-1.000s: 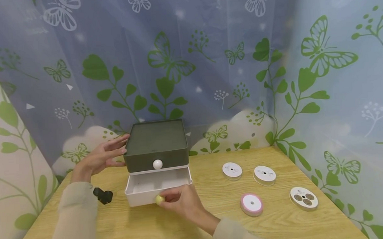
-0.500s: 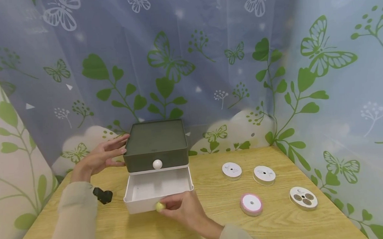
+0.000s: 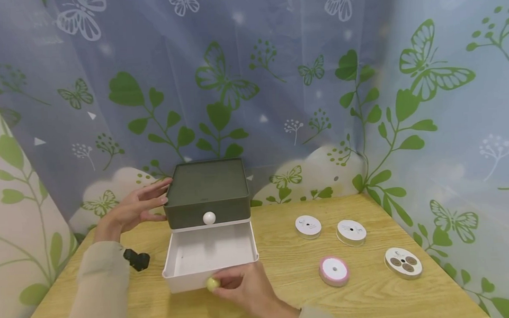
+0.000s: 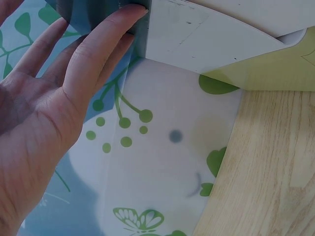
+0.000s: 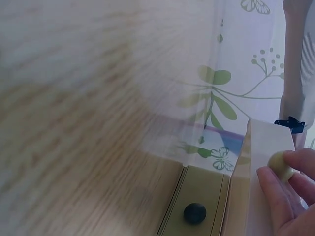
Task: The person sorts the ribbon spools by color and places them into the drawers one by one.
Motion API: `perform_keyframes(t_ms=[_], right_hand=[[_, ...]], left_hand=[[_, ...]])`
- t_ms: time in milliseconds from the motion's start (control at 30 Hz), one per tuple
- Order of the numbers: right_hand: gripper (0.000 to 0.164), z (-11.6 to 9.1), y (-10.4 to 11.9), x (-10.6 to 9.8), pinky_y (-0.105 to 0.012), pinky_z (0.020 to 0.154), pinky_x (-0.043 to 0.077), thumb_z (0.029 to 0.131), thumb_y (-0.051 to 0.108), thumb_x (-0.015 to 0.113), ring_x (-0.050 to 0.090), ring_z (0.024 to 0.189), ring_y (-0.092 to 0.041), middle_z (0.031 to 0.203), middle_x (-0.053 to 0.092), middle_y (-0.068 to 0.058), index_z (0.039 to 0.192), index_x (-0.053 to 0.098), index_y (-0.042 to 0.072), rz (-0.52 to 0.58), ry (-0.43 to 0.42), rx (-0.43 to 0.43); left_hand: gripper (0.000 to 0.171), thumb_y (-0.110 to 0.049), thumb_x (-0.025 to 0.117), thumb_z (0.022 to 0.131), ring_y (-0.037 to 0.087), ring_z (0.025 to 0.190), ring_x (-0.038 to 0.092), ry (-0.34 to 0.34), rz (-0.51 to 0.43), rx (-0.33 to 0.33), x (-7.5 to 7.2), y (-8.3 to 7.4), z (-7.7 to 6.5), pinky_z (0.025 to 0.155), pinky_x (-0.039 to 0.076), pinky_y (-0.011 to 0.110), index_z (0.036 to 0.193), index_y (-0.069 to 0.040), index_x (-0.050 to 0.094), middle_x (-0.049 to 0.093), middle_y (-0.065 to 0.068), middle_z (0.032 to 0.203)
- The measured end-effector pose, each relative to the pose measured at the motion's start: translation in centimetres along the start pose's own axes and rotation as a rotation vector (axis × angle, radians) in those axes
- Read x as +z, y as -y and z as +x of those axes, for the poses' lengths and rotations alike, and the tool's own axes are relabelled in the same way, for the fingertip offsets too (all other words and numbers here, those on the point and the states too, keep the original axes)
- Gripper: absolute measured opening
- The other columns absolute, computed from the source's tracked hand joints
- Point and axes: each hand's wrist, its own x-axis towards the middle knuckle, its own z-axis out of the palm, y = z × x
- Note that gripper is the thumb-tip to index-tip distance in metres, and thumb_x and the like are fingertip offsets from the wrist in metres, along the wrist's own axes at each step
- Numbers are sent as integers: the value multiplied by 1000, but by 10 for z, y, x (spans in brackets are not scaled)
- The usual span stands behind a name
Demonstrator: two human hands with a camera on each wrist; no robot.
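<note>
A small two-drawer box [image 3: 208,182] with a dark green upper part stands on the table. Its upper drawer is closed and has a white knob [image 3: 209,218]. Below it, the white lower drawer [image 3: 191,281] is pulled far out, its inside showing no large item. My right hand [image 3: 249,289] pinches this drawer's yellow-green knob [image 3: 213,284] between thumb and fingers; the same knob [image 5: 280,166] shows in the right wrist view. With fingers extended, my left hand [image 3: 133,209] rests against the box's upper left side. The left wrist view shows those fingertips [image 4: 135,12] on the dark side wall.
On the right of the wooden table [image 3: 284,252] lie a white spool [image 3: 308,227], a second white spool [image 3: 351,233], a pink-rimmed spool [image 3: 334,271] and a spool with brown round openings [image 3: 403,263]. A black device [image 3: 137,260] sits by the left wrist. Printed curtains [image 3: 279,143] hang behind.
The lower drawer has slid further out toward me, with my right hand moving along on its knob. My left hand has stayed against the box. The spools have not moved.
</note>
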Motion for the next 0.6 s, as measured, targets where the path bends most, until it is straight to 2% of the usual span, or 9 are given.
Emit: perform_keyframes(t_ms=[433,600], right_hand=[[18,-15,4,3,-14,69,59,82,6,86,71,75,2,89,80,-15,99,83,3,50,-1,60],[7,-18,5,0,-14,67,59,82,4,86,68,71,6,85,81,-9,89,84,4,-5,-20,16]], left_hand=[[74,-14,55,107,46,159,-1,1,-2,-4,0,0,1,99,60,48,167,-7,11,-4,16,175],[75,-13,55,107,46,159,-1,-1,-3,-6,1,-1,1,99,60,47,167,-7,11,-4,16,175]])
